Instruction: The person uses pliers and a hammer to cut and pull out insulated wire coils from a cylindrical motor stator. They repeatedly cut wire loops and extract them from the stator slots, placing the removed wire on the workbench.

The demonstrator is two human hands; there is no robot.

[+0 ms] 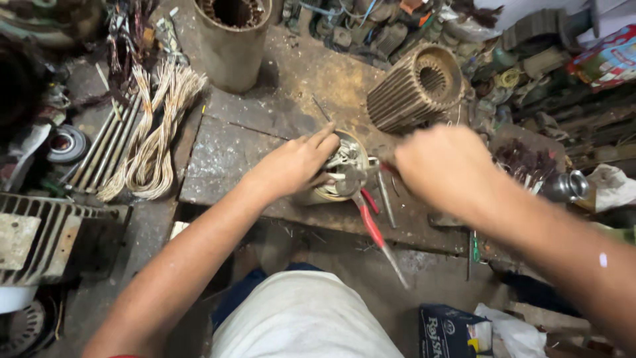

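Note:
A small round motor stator [344, 174] with pale windings stands on a worn metal bench [232, 149]. My left hand [298, 164] rests on its left rim, fingers spread over the top. My right hand [440, 166] is closed just right of the stator, blurred; what it grips is hidden under the fist. Red-handled pliers [373, 222] lie against the stator's front, their handles reaching toward me past the bench edge.
A ribbed motor housing [414, 86] lies behind the stator and a tall metal cylinder [232, 36] stands at the back. Looped wire coils [152, 139] lie to the left. A metal cup [566, 185] sits at right, a dark box [454, 331] on the floor.

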